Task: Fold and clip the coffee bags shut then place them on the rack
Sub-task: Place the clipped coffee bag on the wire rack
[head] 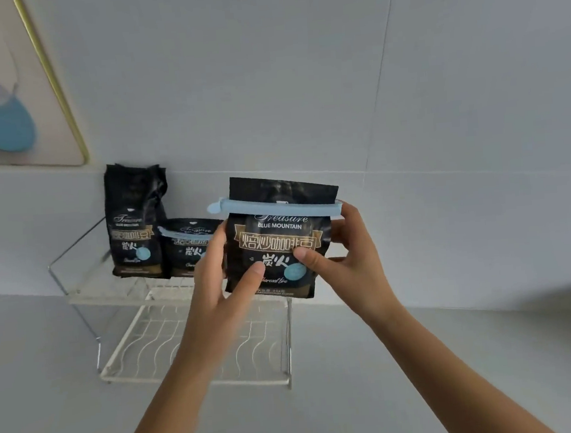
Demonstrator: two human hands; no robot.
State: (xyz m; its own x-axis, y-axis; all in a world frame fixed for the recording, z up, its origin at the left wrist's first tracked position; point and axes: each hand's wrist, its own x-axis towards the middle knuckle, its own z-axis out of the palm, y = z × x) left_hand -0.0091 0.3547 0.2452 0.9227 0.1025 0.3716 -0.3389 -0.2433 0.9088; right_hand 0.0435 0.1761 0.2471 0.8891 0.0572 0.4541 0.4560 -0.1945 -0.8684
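Note:
A black coffee bag point(278, 227) with gold lettering is upright in the air in front of the rack, a light blue clip point(276, 207) across its folded top. My left hand point(220, 276) grips its left side, thumb on the front. My right hand point(345, 256) grips its right side, fingers near the clip's end. The white wire rack point(112, 291) has two tiers. On the upper tier stand a tall black bag point(134, 221) with a crumpled open top and a shorter bag point(191, 247) with a blue clip, partly hidden by my left hand.
The rack's lower tier point(198, 342) shows bare wavy wires. A grey counter point(425, 359) spreads below and to the right. A gold-framed picture point(10, 84) leans on the grey tiled wall at the upper left.

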